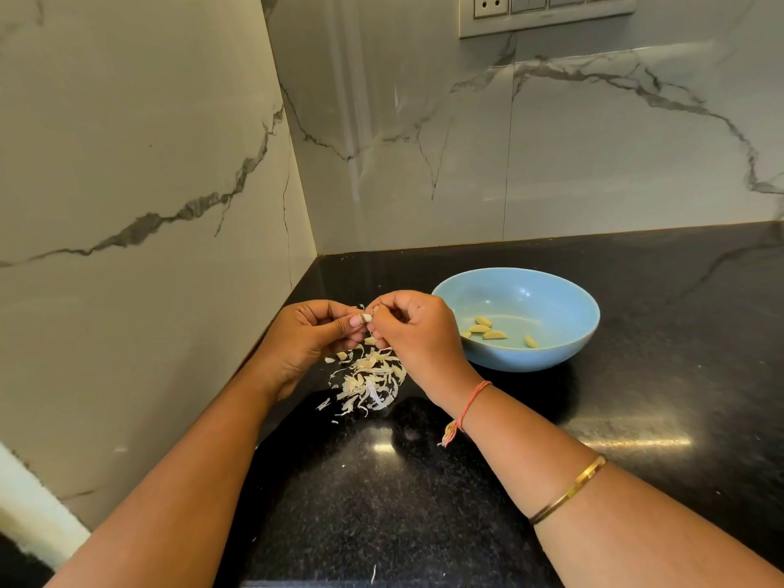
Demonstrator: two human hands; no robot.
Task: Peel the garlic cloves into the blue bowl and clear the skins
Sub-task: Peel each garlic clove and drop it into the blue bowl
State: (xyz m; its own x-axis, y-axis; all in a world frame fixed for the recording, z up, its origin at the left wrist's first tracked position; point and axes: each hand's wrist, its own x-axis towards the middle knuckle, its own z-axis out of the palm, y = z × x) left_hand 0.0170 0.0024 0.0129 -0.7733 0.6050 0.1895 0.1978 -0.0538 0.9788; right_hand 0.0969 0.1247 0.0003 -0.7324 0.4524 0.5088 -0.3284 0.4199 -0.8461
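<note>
A garlic clove is pinched between the fingertips of my left hand and my right hand, which meet above the black counter. Most of the clove is hidden by the fingers. Below the hands lies a pile of pale garlic skins, with a small clove or piece at its top edge. The blue bowl stands just right of my right hand and holds several peeled cloves.
The black granite counter runs into a corner of marble-look walls on the left and behind. A switch panel is high on the back wall. A stray skin lies near the front edge.
</note>
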